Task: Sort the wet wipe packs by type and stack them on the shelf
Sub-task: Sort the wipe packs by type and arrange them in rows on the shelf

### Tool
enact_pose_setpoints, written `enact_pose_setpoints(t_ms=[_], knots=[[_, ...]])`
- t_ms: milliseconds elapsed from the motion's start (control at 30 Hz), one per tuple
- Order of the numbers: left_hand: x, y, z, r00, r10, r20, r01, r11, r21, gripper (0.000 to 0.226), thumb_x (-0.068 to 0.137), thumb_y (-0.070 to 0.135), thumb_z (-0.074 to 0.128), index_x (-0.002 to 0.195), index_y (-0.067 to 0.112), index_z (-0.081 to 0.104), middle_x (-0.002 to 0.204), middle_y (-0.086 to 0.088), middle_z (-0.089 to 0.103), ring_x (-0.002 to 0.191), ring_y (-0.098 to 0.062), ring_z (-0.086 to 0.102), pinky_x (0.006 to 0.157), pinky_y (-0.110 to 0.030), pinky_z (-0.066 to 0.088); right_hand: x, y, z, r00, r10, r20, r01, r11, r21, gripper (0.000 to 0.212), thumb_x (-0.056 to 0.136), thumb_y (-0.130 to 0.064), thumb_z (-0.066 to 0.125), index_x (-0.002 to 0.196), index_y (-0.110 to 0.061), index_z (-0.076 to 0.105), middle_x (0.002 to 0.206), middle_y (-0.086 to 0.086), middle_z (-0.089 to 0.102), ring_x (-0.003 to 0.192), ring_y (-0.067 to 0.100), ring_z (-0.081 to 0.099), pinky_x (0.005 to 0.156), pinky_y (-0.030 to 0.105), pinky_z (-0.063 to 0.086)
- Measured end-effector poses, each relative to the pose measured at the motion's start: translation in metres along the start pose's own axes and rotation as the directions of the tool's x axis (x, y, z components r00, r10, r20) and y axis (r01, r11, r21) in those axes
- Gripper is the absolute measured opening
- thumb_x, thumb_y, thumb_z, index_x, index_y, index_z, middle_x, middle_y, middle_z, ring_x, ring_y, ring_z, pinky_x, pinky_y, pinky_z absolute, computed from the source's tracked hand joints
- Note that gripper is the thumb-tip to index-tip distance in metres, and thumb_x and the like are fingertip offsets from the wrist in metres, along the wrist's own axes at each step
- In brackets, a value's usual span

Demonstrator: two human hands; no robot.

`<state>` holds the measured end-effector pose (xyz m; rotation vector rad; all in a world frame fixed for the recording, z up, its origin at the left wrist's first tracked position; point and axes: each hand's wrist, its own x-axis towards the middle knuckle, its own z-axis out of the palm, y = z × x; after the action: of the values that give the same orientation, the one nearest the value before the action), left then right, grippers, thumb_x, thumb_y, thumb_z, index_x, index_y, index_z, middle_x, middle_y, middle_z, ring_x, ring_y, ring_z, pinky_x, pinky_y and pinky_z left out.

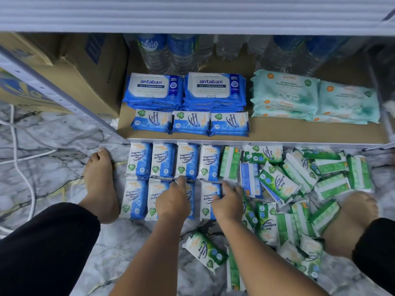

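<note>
**Grey-veined marble floor** (53,135), with the brown-board metal-framed shelf (299,133) at 12 o'clock. On the shelf lie large blue lidded packs (154,88), pale teal packs (284,90) at 3 o'clock of them, and three short stacks of small blue-and-white foil packs (191,122) at the front edge. More of this blue type lie on the floor in two rows of four (139,160), with the heap of green-and-white pine packs (277,184) at their 3 o'clock.

The left hand (174,201) covers the third lower-row pack, and its grip cannot be told. The right hand (228,204) grasps the fourth lower-row pack (208,199) at its right edge.

The packs are probably light, soft and slick, best pinched across the short sides.

The clear water bottles (154,54) are cut off above. The heap's lower layers are hidden.
</note>
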<state>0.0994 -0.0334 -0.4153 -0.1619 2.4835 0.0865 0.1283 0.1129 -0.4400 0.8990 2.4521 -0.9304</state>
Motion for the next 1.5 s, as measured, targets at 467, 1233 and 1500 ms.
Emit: enact_pose_setpoints(t_ms=[467,1233,1500], knots=[[-0.026,0.099,-0.011,0.959,0.279,-0.047,-0.283,0.948,-0.146,0.034,0.096,0.022,0.047,0.13,0.02,0.05,0.116,-0.005,0.063,0.097,-0.03,0.065,0.072,-0.037,0.053,0.046,0.085,-0.141,0.982,-0.153,-0.107,0.107,0.932,-0.348,0.08,0.071,-0.036,0.086,0.142,-0.014,0.056,0.14,0.006,0.058,0.128,0.03,0.049,0.099,0.039,0.045],[-0.001,0.205,0.035,0.994,0.1,-0.036,-0.106,0.928,-0.356,0.083,0.088,0.048,0.071,0.148,0.017,0.023,0.137,-0.013,0.041,0.125,-0.03,0.05,0.099,-0.041,0.05,0.04,0.152,-0.14,0.989,-0.057,-0.134,-0.005,0.905,-0.426,0.021,0.097,-0.026,0.057,0.086,-0.011,0.067,0.08,0.01,0.067,0.074,0.032,0.063,0.058,0.03,0.037],[-0.007,0.195,0.037,0.994,0.051,-0.099,-0.104,0.735,-0.67,0.095,0.073,0.048,0.078,0.151,0.021,0.03,0.121,-0.003,0.063,0.107,-0.024,0.065,0.085,-0.041,0.058,0.037,0.139,-0.102,0.975,-0.06,-0.215,-0.065,0.845,-0.53,0.063,0.08,-0.033,0.076,0.137,-0.017,0.055,0.13,0.01,0.055,0.116,0.036,0.044,0.083,0.043,0.039]])
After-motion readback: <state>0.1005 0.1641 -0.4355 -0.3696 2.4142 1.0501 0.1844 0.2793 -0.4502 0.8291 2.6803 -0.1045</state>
